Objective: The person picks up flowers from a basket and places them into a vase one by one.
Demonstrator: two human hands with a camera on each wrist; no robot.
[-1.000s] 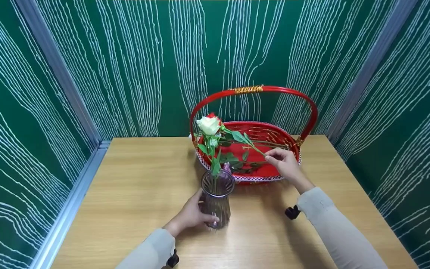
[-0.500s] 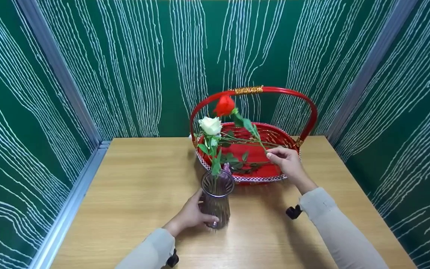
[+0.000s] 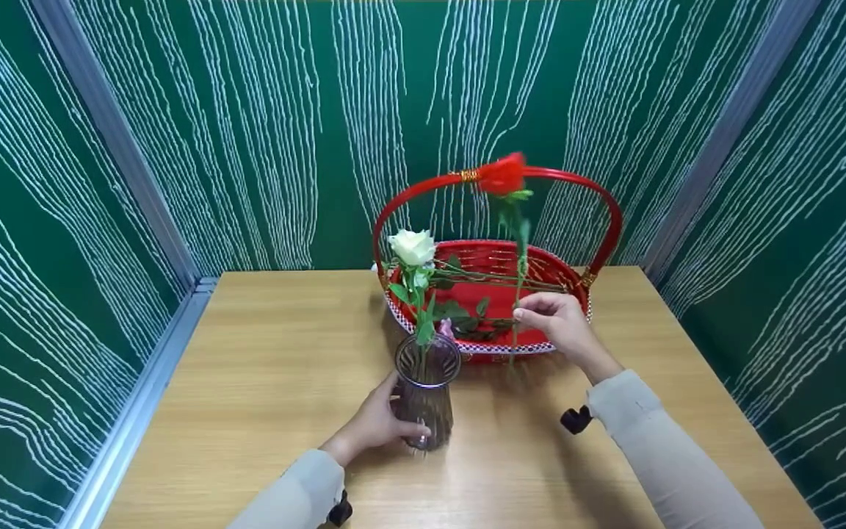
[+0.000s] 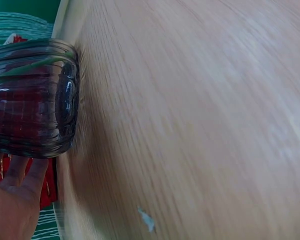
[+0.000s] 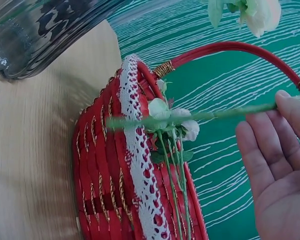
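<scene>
A ribbed, smoky glass vase [image 3: 430, 404] stands upright on the table, and my left hand [image 3: 379, 422] grips its lower body. Inside the vase is a white rose [image 3: 413, 247], its stem visible through the glass in the left wrist view. Between thumb and fingertips, my right hand [image 3: 559, 323] pinches the stem of a red rose [image 3: 502, 175], held nearly upright in front of the basket with its bloom level with the handle. The bare lower stem [image 5: 215, 115] sticks out past the fingers in the right wrist view.
Behind the vase is a red woven basket [image 3: 496, 353] with lace trim and a tall arched handle [image 3: 606, 213]. More white roses [image 5: 160, 107] with long stems lie in it. Green walls with white lines enclose the wooden table [image 3: 269, 353].
My right hand has swung the red rose from leaning left behind the white rose to nearly upright, its bloom moving up and right. The left hand and vase stay in place.
</scene>
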